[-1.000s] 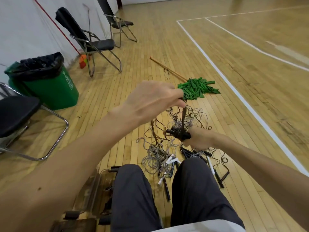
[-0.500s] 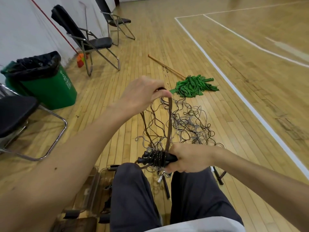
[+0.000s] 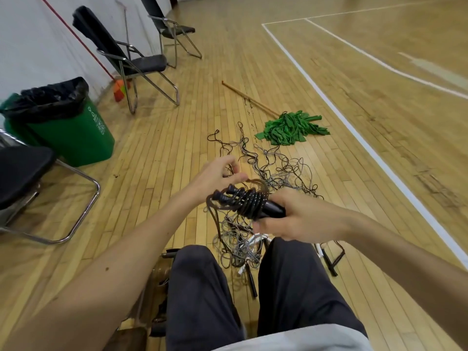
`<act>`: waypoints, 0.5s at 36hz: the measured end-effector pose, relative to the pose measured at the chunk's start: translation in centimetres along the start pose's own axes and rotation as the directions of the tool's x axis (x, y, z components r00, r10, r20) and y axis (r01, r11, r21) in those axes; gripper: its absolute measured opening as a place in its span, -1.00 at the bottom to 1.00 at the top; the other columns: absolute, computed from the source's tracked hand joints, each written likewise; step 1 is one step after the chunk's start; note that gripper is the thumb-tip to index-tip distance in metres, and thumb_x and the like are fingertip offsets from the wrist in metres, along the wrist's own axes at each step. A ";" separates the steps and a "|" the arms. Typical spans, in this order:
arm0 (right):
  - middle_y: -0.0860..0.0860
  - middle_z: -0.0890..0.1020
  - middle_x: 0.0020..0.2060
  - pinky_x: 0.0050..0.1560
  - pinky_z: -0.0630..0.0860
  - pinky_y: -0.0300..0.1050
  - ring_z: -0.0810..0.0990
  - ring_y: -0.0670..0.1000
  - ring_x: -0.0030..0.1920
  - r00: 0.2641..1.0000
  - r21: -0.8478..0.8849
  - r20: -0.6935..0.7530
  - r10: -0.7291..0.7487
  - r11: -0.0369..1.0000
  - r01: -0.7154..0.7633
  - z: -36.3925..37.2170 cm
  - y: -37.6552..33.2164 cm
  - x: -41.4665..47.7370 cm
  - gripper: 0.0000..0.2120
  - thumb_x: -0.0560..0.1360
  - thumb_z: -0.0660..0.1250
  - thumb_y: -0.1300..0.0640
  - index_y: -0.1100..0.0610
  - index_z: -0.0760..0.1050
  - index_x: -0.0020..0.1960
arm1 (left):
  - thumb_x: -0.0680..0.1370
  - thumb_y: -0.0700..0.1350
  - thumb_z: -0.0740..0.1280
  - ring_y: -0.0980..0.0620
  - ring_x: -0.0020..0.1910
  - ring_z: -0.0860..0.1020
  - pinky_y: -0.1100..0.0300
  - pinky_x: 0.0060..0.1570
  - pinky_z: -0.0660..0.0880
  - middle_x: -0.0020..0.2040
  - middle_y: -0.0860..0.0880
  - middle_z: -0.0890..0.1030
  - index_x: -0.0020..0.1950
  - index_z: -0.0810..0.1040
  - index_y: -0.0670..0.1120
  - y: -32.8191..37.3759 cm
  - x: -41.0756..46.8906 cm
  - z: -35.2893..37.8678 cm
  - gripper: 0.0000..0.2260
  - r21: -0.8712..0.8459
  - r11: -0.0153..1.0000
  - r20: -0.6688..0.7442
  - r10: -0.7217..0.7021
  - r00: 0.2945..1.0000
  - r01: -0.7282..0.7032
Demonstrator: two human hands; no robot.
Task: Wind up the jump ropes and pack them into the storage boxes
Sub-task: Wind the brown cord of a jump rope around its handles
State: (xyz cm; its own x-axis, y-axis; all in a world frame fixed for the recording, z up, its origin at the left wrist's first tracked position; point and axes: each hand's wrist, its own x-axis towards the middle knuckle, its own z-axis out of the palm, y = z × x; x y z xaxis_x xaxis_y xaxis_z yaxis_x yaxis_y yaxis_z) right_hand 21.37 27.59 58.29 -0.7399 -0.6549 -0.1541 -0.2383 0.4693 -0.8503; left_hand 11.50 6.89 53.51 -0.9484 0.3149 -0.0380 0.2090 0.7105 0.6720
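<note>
I sit on a wooden gym floor. My right hand point(image 3: 291, 220) grips the black handles of a dark jump rope point(image 3: 243, 201), whose cord is wound in several turns round them. My left hand point(image 3: 217, 173) is just left of the bundle, its fingers curled, pinching the free loop of cord at the thumb. Beyond my knees a tangled pile of grey and dark ropes point(image 3: 268, 171) lies on the floor, with loose black and white handles point(image 3: 250, 279). A clear storage box point(image 3: 153, 290) stands by my left leg, mostly hidden by my arm.
A green mop point(image 3: 291, 127) with a wooden stick lies past the ropes. A green bin point(image 3: 68, 130) with a black liner stands at the left wall. Folding chairs stand at the near left point(image 3: 27, 173) and farther back point(image 3: 141, 64). A white court line point(image 3: 367, 145) runs at the right.
My left hand has come down from high above to beside the bundle, laying more cord round the handles. My right hand has lifted the bundle and turned it.
</note>
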 end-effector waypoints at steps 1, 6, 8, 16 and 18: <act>-0.08 0.39 -0.47 -0.41 0.26 -0.14 0.34 -0.05 -0.45 1.000 0.014 -0.004 0.005 1.000 -0.005 -0.1 0.1 0.0 -0.72 0.59 0.38 0.18 0.09 0.40 -0.27 | 0.58 0.02 0.38 0.00 -0.32 0.64 0.09 -0.28 0.62 -0.19 -0.07 0.67 -0.05 0.48 0.00 -0.2 -0.2 0.3 -0.86 -0.013 1.000 0.018 0.009 1.000 -0.009; -0.05 0.41 -0.46 -0.45 0.27 -0.23 0.31 -0.06 -0.47 0.999 0.214 -0.013 0.052 0.976 -0.048 -0.8 0.8 -0.2 -0.79 0.42 0.28 0.20 0.24 0.53 0.03 | 0.65 -0.20 0.24 0.12 -0.32 0.48 0.25 -0.27 0.43 -0.25 -0.02 0.54 -0.18 0.45 0.04 -1.0 -1.3 1.7 -0.77 0.017 1.000 0.089 -0.010 0.996 0.008; 0.01 0.38 -0.44 -0.40 0.25 -0.15 0.29 0.01 -0.42 0.999 0.240 0.004 0.043 0.970 -0.043 -0.9 1.2 -0.2 -0.81 0.51 0.26 0.27 0.21 0.51 0.12 | 0.66 -0.12 0.24 0.18 -0.43 0.43 0.30 -0.38 0.39 -0.34 0.04 0.50 -0.16 0.44 0.05 -1.2 -1.6 2.4 -0.81 -0.052 0.998 0.109 -0.027 0.994 0.033; 0.02 0.49 -0.29 -0.28 0.45 -0.23 0.47 -0.06 -0.29 0.992 0.369 -0.083 0.094 0.928 -0.057 -1.4 3.3 -0.2 -0.81 0.68 0.21 0.24 0.24 0.44 0.26 | 0.63 0.16 0.25 0.21 -0.56 0.36 0.30 -0.47 0.31 -0.37 -0.02 0.53 -0.05 0.52 0.03 -3.0 -2.7 3.6 -0.77 -0.102 0.985 0.133 -0.122 0.984 0.136; -0.01 0.49 -0.33 -0.33 0.43 -0.25 0.46 -0.07 -0.33 0.980 0.408 -0.153 0.130 0.911 -0.057 -1.6 4.0 0.1 -0.82 0.68 0.20 0.24 0.31 0.44 0.22 | 0.64 0.16 0.23 0.21 -0.56 0.36 0.29 -0.47 0.32 -0.37 -0.02 0.52 -0.03 0.52 0.03 -3.1 -3.0 3.7 -0.76 -0.108 0.988 0.115 -0.101 0.988 0.113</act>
State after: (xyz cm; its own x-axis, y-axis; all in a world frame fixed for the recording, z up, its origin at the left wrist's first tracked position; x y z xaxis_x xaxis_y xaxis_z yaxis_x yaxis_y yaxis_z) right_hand 19.34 30.39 55.73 -0.8521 -0.4900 -0.1841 0.0817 0.2229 -0.9714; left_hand 14.57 6.04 48.81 -0.9308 0.3120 -0.1905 0.0733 0.6697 0.7390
